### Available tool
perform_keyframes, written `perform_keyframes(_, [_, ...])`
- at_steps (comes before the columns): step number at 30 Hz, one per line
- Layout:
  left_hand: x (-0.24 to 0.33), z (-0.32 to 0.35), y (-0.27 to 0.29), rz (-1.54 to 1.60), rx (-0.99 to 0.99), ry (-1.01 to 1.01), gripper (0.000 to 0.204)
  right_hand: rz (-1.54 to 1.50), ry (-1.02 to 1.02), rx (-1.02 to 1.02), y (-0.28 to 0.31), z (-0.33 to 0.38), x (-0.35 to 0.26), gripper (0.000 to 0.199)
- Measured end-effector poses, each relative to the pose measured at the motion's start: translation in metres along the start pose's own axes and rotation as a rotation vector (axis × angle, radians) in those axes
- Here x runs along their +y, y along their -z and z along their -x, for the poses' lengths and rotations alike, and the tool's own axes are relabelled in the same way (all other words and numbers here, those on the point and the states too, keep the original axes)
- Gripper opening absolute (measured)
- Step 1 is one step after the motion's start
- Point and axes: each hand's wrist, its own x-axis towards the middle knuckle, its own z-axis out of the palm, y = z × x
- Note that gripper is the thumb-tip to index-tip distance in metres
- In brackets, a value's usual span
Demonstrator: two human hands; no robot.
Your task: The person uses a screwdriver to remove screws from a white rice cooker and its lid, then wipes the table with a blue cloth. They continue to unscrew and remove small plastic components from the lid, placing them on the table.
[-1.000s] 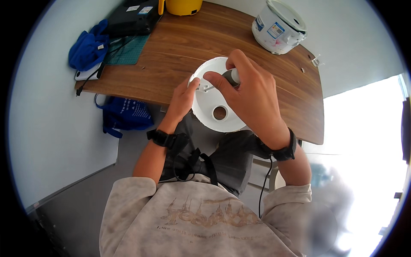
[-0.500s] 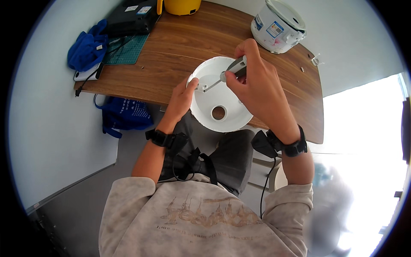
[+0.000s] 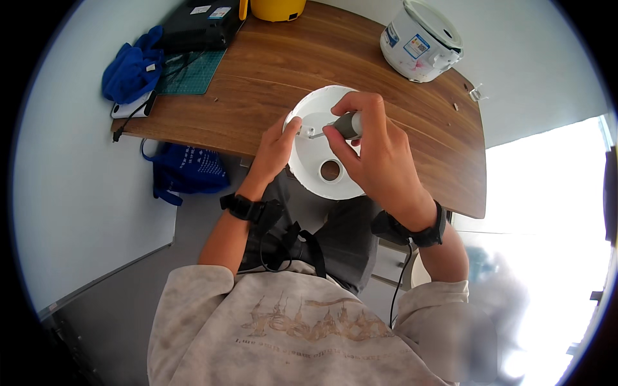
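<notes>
Your right hand was closed round a grey-handled screwdriver, its tip inside the white round shell held over the table edge; your left hand gripped the shell's left rim, thumb near the tip

White round shell, grey screwdriver handle, brown wood-grain table, white rice cooker, blue bag, yellow tub (top edge), green mat.
</notes>
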Motion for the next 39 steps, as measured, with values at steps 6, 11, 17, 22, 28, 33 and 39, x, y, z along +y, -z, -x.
perform_keyframes(6, [-0.002,-0.001,0.002,-0.03,0.006,-0.02,0.047,0.164,0.119,-0.053,0.003,0.001,-0.006,0.029])
perform_keyframes(11, [0.0,0.0,0.001,-0.044,0.011,-0.009,0.047,0.139,-0.157,-0.017,0.021,0.006,0.006,0.031])
perform_keyframes(17, [0.002,0.0,-0.001,-0.079,0.014,-0.035,0.048,-0.01,-0.428,0.262,0.021,0.045,0.021,0.033])
perform_keyframes(22, [-0.006,-0.002,-0.001,-0.032,0.033,-0.045,0.048,-0.071,-0.441,0.359,0.009,0.068,0.031,0.034])
perform_keyframes(28, [-0.004,-0.001,-0.002,-0.076,0.05,-0.04,0.048,-0.097,-0.436,0.359,0.003,0.075,0.025,0.035])
perform_keyframes(33, [-0.001,-0.001,-0.001,-0.046,0.02,0.0,0.051,-0.122,-0.42,0.351,-0.002,0.076,0.033,0.035])
perform_keyframes(39, [-0.001,-0.001,-0.002,-0.063,0.031,-0.013,0.051,-0.042,-0.395,0.341,-0.002,0.074,0.031,0.036])
